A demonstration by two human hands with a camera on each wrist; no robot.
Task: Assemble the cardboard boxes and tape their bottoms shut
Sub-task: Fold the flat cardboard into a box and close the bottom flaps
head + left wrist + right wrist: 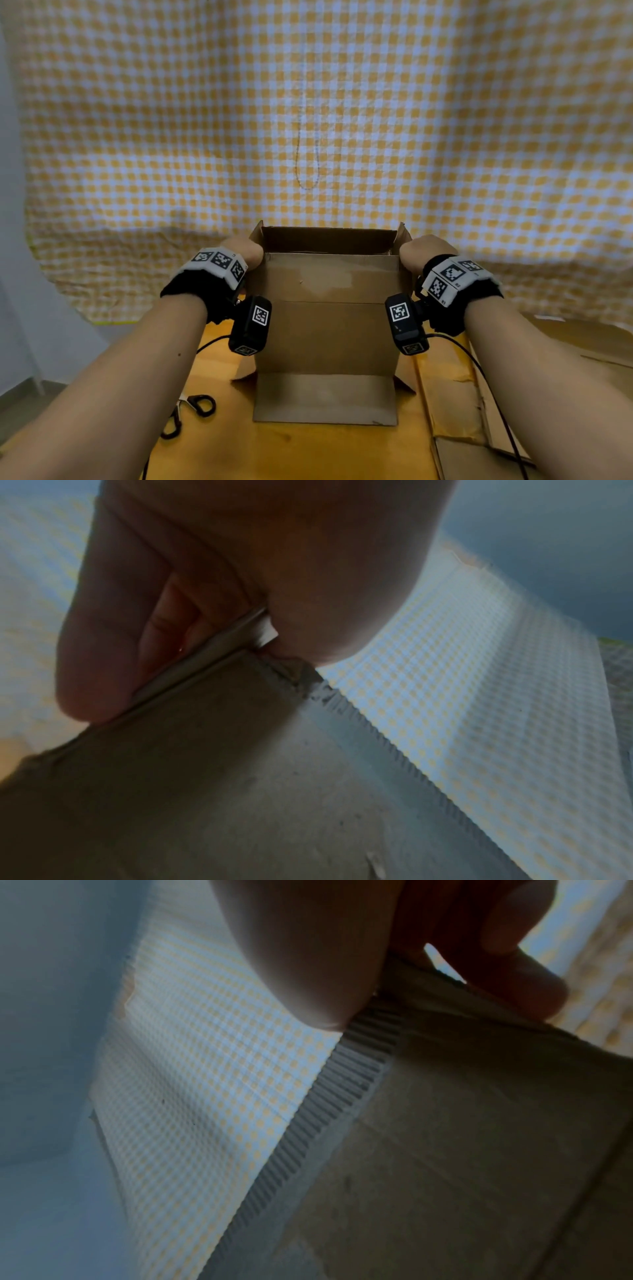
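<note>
A brown cardboard box stands upright on the wooden table, squared open, its top flaps raised and its lower flaps splayed onto the table. My left hand grips the box's upper left corner; the left wrist view shows the fingers curled over the cardboard edge. My right hand grips the upper right corner, and in the right wrist view its fingers wrap the flap's edge. No tape is visible.
Black-handled scissors lie on the table at the front left. Flattened cardboard sheets are stacked to the right. A yellow checked cloth hangs behind. Cables trail from the wrist cameras.
</note>
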